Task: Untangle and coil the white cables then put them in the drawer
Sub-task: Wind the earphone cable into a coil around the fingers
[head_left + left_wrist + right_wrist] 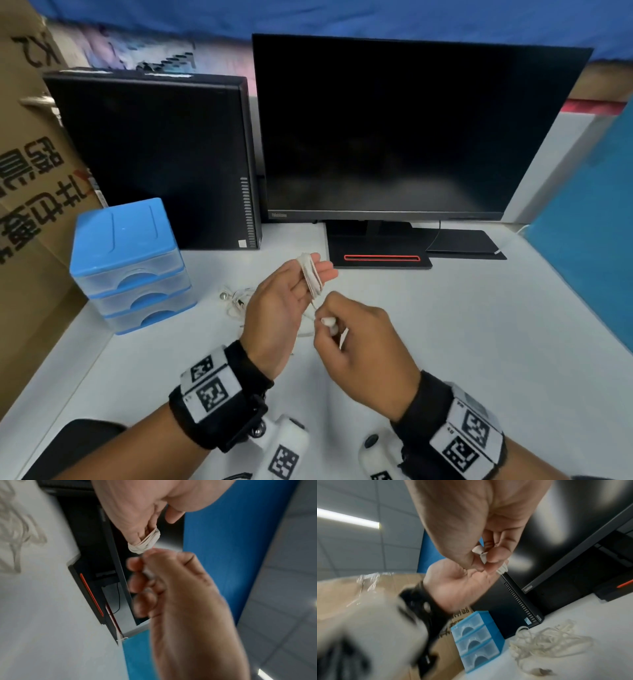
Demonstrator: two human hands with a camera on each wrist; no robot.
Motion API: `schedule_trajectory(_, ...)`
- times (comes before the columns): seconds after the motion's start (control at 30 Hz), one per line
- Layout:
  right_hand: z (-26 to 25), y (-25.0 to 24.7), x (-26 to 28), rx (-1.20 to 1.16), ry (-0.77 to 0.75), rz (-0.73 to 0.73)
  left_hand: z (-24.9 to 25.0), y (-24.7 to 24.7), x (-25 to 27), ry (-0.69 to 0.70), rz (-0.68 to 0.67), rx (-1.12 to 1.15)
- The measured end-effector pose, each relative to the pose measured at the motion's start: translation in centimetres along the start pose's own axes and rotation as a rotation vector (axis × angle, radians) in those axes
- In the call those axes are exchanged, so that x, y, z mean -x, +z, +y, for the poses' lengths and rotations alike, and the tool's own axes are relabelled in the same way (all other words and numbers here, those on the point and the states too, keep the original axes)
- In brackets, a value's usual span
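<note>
Desk (pixel 479 342) white w/ monitor (pixel 394 130); left hand (pixel 284 301) loosely open, coil (pixel 311 274) round fingers; right hand (pixel 356 346) pinches plug (pixel 329 322).

Left hand (pixel 284 301) raised palm-up with fingers extended; right hand (pixel 359 346) curled, fingertips pinched together.

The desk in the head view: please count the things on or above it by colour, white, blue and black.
White: 2, the coiled cable on the left hand, the tangled cable.
Blue: 1, the drawer unit.
Black: 2, the monitor, the computer case.
Total: 5
</note>
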State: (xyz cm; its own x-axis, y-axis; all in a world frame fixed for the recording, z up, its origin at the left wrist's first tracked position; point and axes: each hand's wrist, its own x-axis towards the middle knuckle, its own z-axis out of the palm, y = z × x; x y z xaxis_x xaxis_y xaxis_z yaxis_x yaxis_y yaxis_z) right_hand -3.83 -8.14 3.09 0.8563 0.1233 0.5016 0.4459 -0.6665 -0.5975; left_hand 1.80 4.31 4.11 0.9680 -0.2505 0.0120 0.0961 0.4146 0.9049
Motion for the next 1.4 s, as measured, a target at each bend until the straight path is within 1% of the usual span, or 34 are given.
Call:
schedule_trajectory(0.07, -0.2, -1.0, -0.4, -0.078, 0.039, 0.018, -0.6, 0.2, 0.3, 0.084, -0.079, -0.174)
schedule_trajectory(0.13, 0.0, -1.9, -0.9, -0.148, 0.106, 0.016, -1.1, 0.2, 0.5, 0.119, -0.207, -0.339)
schedule_trajectory(0.2, 0.8, -2.5, -1.3, -0.21, 0.196, -0.006, -1.5, 0.0, 0.6, 0.181, -0.318, -0.585)
schedule_trajectory(0.23, 1.2, -2.5, -1.3, -0.241, 0.238, -0.018, -1.6, 0.0, 0.6, 0.214, -0.356, -0.697)
schedule_trajectory(0.3, 1.5, -2.4, -1.3, -0.294, 0.312, -0.036, -1.8, -0.3, 0.4, 0.229, -0.364, -0.788)
schedule_trajectory(0.37, 1.1, -2.1, -1.3, -0.366, 0.356, -0.045, -1.8, -0.8, 0.0, 0.189, -0.344, -0.786)
schedule_trajectory(0.43, 0.8, -2.2, -1.3, -0.382, 0.333, -0.024, -1.9, -1.4, -0.5, 0.119, -0.319, -0.742)
schedule_trajectory(0.53, 1.9, -3.1, -1.8, -0.2, 0.272, 0.059, -1.7, -1.4, -0.8, -0.003, -0.271, -0.546)
schedule_trajectory(0.57, 2.5, -3.4, -1.9, -0.164, 0.28, 0.032, -1.6, -1.2, -0.8, -0.05, -0.276, -0.443)
schedule_trajectory(0.6, 3.0, -3.5, -2.0, -0.196, 0.315, -0.04, -1.4, -1.0, -0.7, -0.092, -0.289, -0.334)
schedule_trajectory(0.63, 3.2, -3.5, -2.1, -0.3, 0.375, -0.137, -1.2, -0.8, -0.6, -0.132, -0.298, -0.242)
schedule_trajectory(0.7, 3.3, -3.3, -2.1, -0.581, 0.485, -0.318, -0.9, -0.6, -0.4, -0.186, -0.311, -0.112)
schedule_trajectory(0.73, 3.2, -3.2, -2.1, -0.684, 0.503, -0.364, -0.7, -0.6, -0.4, -0.203, -0.319, -0.072)
schedule_trajectory(0.77, 3.2, -3.2, -2.0, -0.735, 0.499, -0.373, -0.5, -0.6, -0.4, -0.212, -0.323, -0.042)
schedule_trajectory(0.83, 3.2, -3.2, -1.9, -0.766, 0.467, -0.361, -0.2, -0.6, -0.2, -0.204, -0.34, -0.017)
schedule_trajectory(0.9, 3.2, -3.2, -1.9, -0.769, 0.46, -0.329, -0.1, -0.3, -0.1, -0.155, -0.306, -0.067)
schedule_trajectory(0.93, 3.0, -3.1, -1.8, -0.751, 0.457, -0.304, -0.2, -0.1, 0.0, -0.13, -0.266, -0.095)
schedule_trajectory(1.07, 1.7, -2.0, -1.3, -0.61, 0.399, -0.169, -0.9, 0.3, 0.2, -0.017, -0.02, -0.235)
schedule_trajectory(1.13, 1.1, -1.5, -1.2, -0.609, 0.379, -0.125, -1.3, 0.2, 0.3, 0.038, 0.034, -0.297)
schedule_trajectory(1.2, 0.8, -1.4, -1.2, -0.642, 0.371, -0.09, -1.4, 0.3, 0.5, 0.071, 0.054, -0.345)
schedule_trajectory(1.27, 0.8, -1.5, -1.3, -0.676, 0.373, -0.097, -1.4, 0.3, 0.6, 0.079, 0.061, -0.37)
schedule_trajectory(1.4, 0.9, -1.4, -1.1, -0.665, 0.36, -0.15, -1.5, 0.3, 0.5, 0.042, 0.095, -0.351)
